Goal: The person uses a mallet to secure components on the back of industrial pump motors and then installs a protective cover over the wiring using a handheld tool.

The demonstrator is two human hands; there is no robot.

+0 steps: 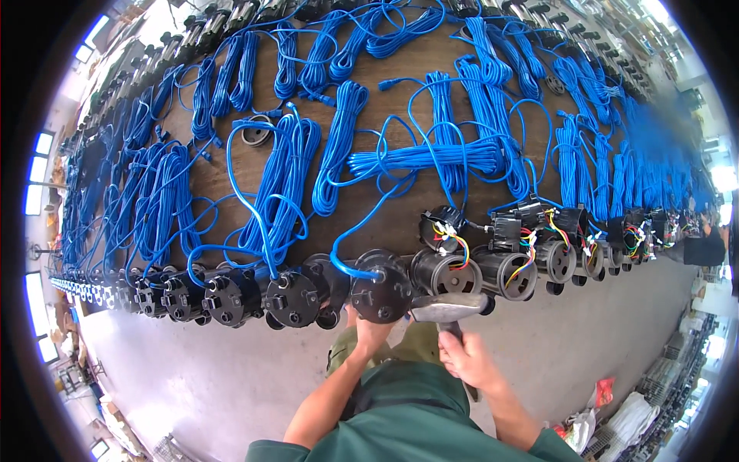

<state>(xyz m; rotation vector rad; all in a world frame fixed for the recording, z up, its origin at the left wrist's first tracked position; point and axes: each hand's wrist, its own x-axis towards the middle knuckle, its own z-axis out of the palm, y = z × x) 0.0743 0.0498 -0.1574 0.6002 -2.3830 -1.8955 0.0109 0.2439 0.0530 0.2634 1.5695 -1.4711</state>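
A hammer [449, 309] with a worn grey head and dark handle is in my right hand [471, 360], whose fingers are wrapped round the handle. Its head is at the table's near edge, in front of an open black cylinder [446, 275]. Just left of the hammer is a capped black cylindrical housing [382, 289] with a blue cable coming out of its round end. My left hand [372, 331] is up against the underside of this housing; its fingers are mostly hidden, so their grip cannot be made out.
More capped housings [295, 299] line the near edge to the left. To the right, open cylinders [556, 260] have black modules with coloured wires [530, 240] behind them. Bundled blue cables [339, 146] cover much of the brown table [358, 231]. White sacks [635, 420] lie on the floor at right.
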